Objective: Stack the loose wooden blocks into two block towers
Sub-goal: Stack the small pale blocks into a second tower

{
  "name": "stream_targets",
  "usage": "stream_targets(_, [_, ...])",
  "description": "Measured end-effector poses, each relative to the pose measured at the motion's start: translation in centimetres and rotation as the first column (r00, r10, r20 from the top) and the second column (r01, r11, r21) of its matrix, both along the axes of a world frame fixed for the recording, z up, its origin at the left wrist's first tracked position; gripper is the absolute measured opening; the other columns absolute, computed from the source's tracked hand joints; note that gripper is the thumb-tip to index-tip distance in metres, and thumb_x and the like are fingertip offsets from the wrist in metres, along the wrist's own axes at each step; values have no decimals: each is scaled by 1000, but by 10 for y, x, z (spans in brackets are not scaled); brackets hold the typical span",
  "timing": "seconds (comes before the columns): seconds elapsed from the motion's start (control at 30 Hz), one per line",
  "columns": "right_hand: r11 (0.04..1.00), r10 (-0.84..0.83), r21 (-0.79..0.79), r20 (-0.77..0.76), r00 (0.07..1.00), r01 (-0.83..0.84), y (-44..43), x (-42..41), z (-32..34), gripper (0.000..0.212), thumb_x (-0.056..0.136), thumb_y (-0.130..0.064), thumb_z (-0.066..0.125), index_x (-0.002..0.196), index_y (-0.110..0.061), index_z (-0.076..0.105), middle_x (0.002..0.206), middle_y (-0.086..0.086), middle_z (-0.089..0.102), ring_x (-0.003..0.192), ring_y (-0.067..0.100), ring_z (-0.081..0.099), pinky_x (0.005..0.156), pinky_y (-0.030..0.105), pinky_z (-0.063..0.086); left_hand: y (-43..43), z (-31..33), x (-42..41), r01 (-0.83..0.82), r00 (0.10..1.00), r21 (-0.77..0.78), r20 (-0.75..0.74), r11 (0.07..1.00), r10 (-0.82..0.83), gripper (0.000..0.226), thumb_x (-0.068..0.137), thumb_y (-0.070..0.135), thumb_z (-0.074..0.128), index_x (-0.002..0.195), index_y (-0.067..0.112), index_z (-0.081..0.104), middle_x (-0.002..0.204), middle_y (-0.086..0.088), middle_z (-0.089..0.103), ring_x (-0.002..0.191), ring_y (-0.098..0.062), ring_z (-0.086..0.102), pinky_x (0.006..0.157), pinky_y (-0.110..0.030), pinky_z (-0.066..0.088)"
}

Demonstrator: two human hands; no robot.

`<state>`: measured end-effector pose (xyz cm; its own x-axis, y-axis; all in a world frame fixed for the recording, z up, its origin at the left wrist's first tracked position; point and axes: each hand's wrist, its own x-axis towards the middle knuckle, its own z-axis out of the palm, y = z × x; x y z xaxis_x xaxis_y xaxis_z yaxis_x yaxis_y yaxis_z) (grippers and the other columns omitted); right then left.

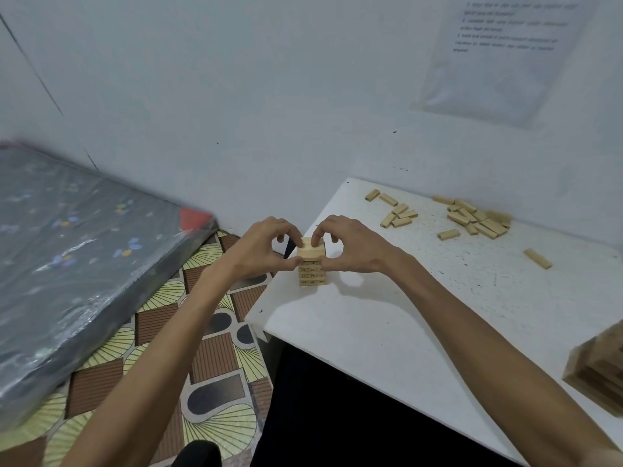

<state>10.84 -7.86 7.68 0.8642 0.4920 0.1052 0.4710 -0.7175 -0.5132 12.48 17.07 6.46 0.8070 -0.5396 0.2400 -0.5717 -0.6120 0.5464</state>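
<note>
Head view shows the small tower [312, 267] between my hands: my left hand [266, 251] and my right hand [350, 247] each pinch its top layer from opposite sides, fingers curled over the top. The loose blocks [472, 219] lie scattered beyond the small tower and off to its right, their long axes pointing every which way. I judge my right hand the nearer one for the next pick.

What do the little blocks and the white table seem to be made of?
The small tower and the loose blocks look like pale, unvarnished wood: matte tan faces with no gloss. The table is probably a painted or laminated board, smooth and white, speckled with dark marks. Its core is not visible.
</note>
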Motion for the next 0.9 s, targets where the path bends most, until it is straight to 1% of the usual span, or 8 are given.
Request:
stream_targets(0.1, [1000,-1,1,1,1000,1,-1,0,-1,31,82,-31,76,110,-31,62,110,-19,52,98,10,50,75,21,40,-1,-1,0,7,1000,1,4,1000,-7,29,79,31,85,105,30,70,107,19,68,96,-9,52,78,-17,37])
stream_targets(0.23, [1000,-5,-3,0,1000,5,-2,0,-3,31,82,-33,76,110,-32,62,111,-18,53,98,11,50,79,26,44,-1,-3,0,9,1000,-3,15,1000,-9,28,79,31,84,104,32,70,106,19,69,97,-9,53,77,-16,36])
stream_targets(0.47, [1000,-14,10,-11,1000,14,-4,0,-5,31,83,-35,75,110,-33,61,113,-17,54,98,10,51,78,27,44,-2,-4,2,18,1000,-1,10,1000,-18,29,79,30,85,104,30,70,106,17,69,97,-10,53,76,-14,36])
stream_targets(0.6, [1000,-13,3,-16,1000,13,-4,0,-6,31,83,-38,74,110,-36,60,111,-18,55,98,9,51,81,30,47,-1,-5,2,17,1000,-17,4,1000,-17,29,79,30,84,104,31,70,106,17,69,97,-10,53,76,-13,36])
stream_targets(0.77, [1000,-21,1,-15,1000,21,-4,0,-5,32,82,-36,75,111,-36,61,110,-18,54,99,10,51,79,28,45,-1,-6,4,23,1000,-10,9,1000,-23,28,79,32,84,103,31,70,106,18,69,96,-10,54,75,-15,36])
stream_targets(0.9, [1000,-26,3,-20,999,26,-4,0,-6,34,82,-36,75,113,-34,61,110,-19,54,99,11,52,78,27,44,0,-6,3,18,1000,-23,10,1000,-18,28,79,31,85,103,30,70,105,17,70,96,-10,54,75,-14,36])
